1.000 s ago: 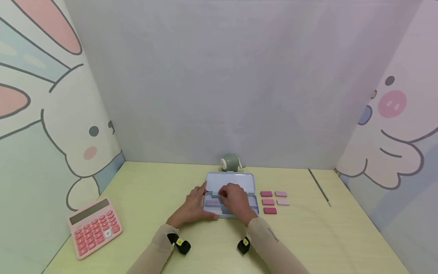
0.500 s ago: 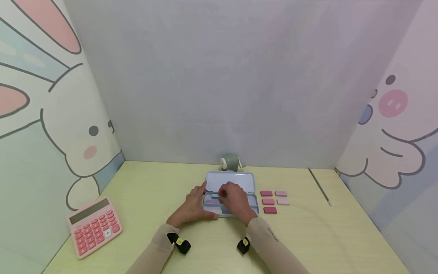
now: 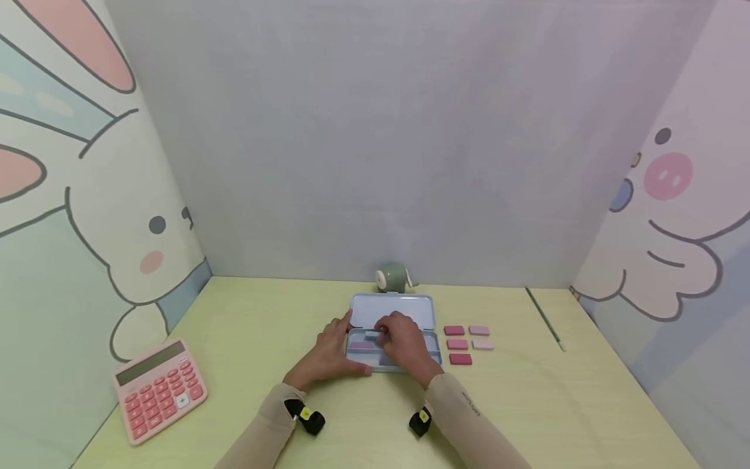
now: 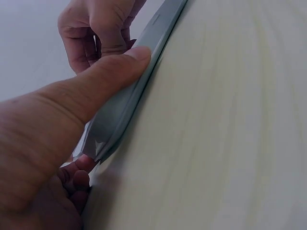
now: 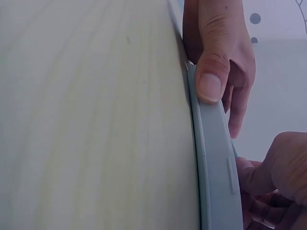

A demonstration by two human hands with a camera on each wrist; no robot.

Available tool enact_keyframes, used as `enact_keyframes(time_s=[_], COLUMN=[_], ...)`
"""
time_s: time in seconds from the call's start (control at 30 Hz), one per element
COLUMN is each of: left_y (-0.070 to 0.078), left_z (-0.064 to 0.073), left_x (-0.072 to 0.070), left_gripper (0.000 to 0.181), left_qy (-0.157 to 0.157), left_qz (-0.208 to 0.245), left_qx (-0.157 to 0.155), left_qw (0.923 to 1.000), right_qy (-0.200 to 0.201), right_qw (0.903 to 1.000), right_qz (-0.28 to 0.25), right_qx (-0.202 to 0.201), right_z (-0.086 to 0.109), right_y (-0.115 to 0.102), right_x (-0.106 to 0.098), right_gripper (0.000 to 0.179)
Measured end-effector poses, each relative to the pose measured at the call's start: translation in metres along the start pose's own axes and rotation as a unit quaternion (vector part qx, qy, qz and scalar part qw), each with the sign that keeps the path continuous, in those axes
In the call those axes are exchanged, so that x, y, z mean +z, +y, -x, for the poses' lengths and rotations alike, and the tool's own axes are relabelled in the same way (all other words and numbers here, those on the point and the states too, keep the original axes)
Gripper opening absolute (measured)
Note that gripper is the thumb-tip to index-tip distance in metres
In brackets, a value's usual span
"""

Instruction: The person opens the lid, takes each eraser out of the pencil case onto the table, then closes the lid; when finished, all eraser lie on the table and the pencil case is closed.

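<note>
A pale blue pencil case (image 3: 366, 359) lies with its lid (image 3: 392, 309) raised at the back. My left hand (image 3: 329, 354) grips its left end, thumb along the near wall and fingers around the side. My right hand (image 3: 405, 342) reaches into the case with bent fingers, at a small light blue block (image 3: 372, 335) in the rear compartment; the fingers partly hide it, and it appears pinched. A lilac block (image 3: 361, 345) lies in that compartment nearer the left. In the right wrist view, the case's near wall (image 5: 218, 163) runs below both hands.
Several pink and magenta blocks (image 3: 458, 344) lie in two columns right of the case. A green pencil sharpener (image 3: 392, 278) with a crank stands behind the lid. A green pencil (image 3: 545, 319) lies far right, a pink calculator (image 3: 159, 391) at left.
The light blue block has shifted slightly right within the case, along with my right fingertips. My left hand keeps its hold on the case. The head view has shifted a little.
</note>
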State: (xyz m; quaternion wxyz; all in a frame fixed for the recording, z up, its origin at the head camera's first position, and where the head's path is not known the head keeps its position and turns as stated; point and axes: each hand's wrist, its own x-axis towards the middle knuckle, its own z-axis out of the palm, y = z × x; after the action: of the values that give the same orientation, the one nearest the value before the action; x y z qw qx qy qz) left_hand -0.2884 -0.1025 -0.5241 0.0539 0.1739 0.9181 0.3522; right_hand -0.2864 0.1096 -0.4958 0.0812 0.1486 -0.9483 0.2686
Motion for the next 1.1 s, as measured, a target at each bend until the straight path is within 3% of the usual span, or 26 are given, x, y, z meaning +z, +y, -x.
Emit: enact_keyframes(time_s=[0.37, 0.77, 1.1], left_y=[0.000, -0.001, 0.000], left_z=[0.000, 0.001, 0.001], left_x=[-0.001, 0.000, 0.000], left_gripper=[0.141, 0.141, 0.143], left_qy=[0.002, 0.000, 0.004], left_qz=[0.016, 0.021, 0.019], left_qx=[0.001, 0.008, 0.002], left_qw=[0.9999, 0.9997, 0.9998], right_qy=[0.022, 0.044, 0.068], right_qw=[0.9978, 0.9926, 0.9912], right_qz=[-0.046, -0.103, -0.102], right_qx=[0.043, 0.047, 0.050], right_z=[0.011, 0.027, 0.040], right_y=[0.010, 0.029, 0.045], right_x=[-0.021, -0.034, -0.053], right_gripper=[0.017, 0.014, 0.017])
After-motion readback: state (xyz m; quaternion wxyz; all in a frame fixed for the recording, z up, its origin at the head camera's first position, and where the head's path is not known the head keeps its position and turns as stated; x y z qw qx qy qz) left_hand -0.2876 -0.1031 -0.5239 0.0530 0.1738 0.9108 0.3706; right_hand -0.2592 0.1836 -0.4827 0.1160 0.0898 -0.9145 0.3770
